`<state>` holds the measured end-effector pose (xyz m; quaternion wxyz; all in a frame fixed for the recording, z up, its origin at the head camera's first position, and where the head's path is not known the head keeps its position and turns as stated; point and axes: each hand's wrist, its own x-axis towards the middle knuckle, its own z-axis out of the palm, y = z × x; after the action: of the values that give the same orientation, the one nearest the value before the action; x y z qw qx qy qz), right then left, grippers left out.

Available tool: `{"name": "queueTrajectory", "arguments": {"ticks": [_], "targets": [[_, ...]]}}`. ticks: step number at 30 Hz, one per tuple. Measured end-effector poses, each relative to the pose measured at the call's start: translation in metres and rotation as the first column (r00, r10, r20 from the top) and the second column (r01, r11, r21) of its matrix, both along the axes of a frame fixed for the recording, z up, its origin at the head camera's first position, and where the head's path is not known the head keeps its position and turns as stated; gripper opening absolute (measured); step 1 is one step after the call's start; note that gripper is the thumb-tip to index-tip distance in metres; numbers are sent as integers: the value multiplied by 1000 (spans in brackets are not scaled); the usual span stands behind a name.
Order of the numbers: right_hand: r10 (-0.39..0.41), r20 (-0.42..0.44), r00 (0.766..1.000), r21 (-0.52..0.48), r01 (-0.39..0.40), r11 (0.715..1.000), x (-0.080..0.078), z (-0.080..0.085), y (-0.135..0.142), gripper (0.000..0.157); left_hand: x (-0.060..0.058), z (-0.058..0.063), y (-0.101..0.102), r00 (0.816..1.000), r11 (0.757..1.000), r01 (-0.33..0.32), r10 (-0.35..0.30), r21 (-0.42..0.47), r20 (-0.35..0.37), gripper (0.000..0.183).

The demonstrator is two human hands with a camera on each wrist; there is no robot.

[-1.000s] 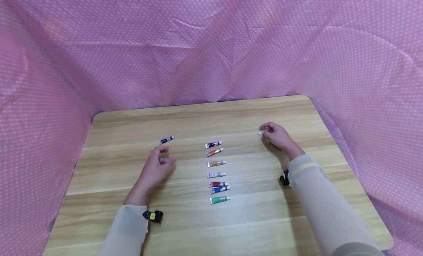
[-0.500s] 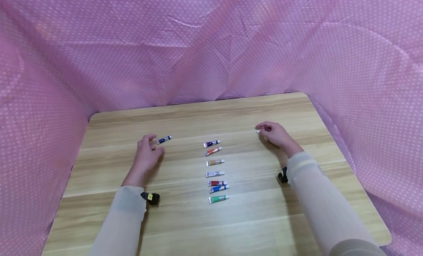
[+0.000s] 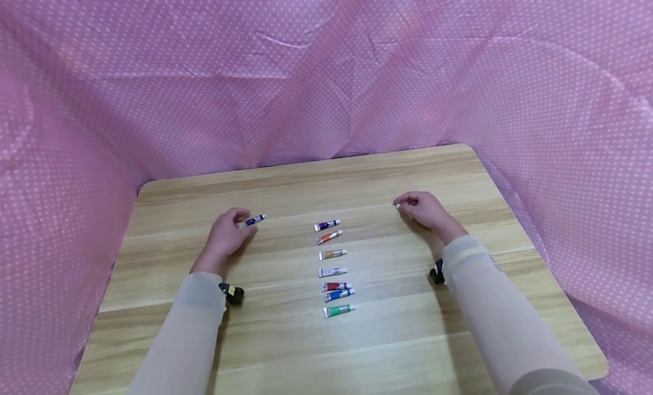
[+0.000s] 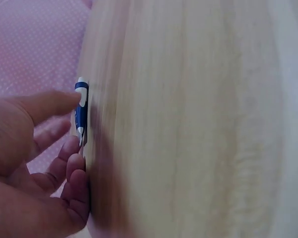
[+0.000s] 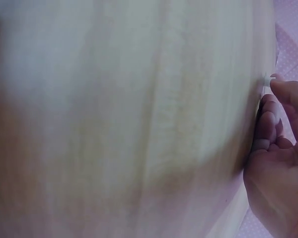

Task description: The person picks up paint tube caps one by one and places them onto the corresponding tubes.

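In the head view my left hand [image 3: 227,233] pinches a small dark blue paint tube [image 3: 255,220] near its flat end. In the left wrist view the thumb lies against that tube [image 4: 81,111], and the curled fingers sit at its crimped end. At the right, my right hand [image 3: 423,208] holds a tiny white cap-like piece [image 3: 398,206] at its fingertips, low over the table. The right wrist view shows the white piece [image 5: 268,81] by the thumb tip; its exact kind is too small to tell.
Several paint tubes form a column mid-table: a violet tube [image 3: 327,225], orange tube [image 3: 329,237], ochre tube [image 3: 333,254], white tube [image 3: 333,272], red tube [image 3: 336,286], blue tube [image 3: 339,294] and green tube [image 3: 339,310]. Pink dotted cloth [image 3: 306,100] surrounds the wooden table [image 3: 408,327].
My left hand has moved left and away from me to the dark blue tube, and its thumb and fingers have come around it. My right hand has stayed almost in place.
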<state>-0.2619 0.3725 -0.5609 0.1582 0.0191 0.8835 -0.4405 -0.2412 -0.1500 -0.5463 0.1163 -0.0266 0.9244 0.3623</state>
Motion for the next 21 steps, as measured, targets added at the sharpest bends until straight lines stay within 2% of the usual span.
{"name": "queueTrajectory", "arguments": {"ticks": [6, 10, 21], "targets": [[-2, 5, 1000, 14, 2, 1000, 0, -1, -2, 29, -5, 2, 0, 1000, 993, -1, -1, -119, -21, 39], [-4, -8, 1000, 28, 4, 1000, 2, -2, -1, 31, -6, 1, 1, 999, 992, -40, 38, -118, -15, 30], [-6, -32, 999, 61, 8, 998, 2, -2, -1, 30, -4, -4, 4, 995, 989, -96, 95, -110, -14, 28]]}}
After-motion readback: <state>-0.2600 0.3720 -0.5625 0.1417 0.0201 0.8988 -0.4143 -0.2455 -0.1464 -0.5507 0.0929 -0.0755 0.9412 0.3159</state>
